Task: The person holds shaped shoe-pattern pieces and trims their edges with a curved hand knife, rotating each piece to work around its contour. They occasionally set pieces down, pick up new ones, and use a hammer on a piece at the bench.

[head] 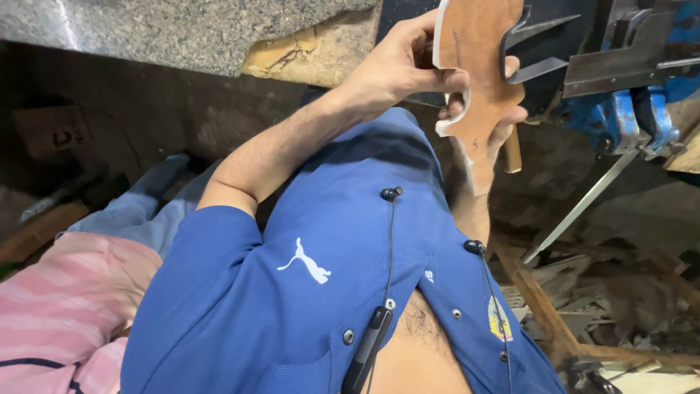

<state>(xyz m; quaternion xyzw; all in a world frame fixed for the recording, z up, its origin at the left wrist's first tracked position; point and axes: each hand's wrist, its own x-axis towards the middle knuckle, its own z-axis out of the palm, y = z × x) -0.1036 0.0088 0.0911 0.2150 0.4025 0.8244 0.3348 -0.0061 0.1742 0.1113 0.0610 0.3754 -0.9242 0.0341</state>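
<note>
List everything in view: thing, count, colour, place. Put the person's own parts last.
Shaped wooden piece: one, brown with pale edges, top centre, held in both hands.
Bench vise: one, blue, top right.
Metal bar: one, grey, slanting down below the vise.
Stone slab: one, speckled grey, top left.
Wood scraps: several, brown, lower right.
Pink striped cloth: one, lower left.
Earphone cable: one, black, on the chest.
Shirt: one, blue, centre.
Left hand: grips the piece's left edge.
Right hand: supports the piece from behind.
</note>
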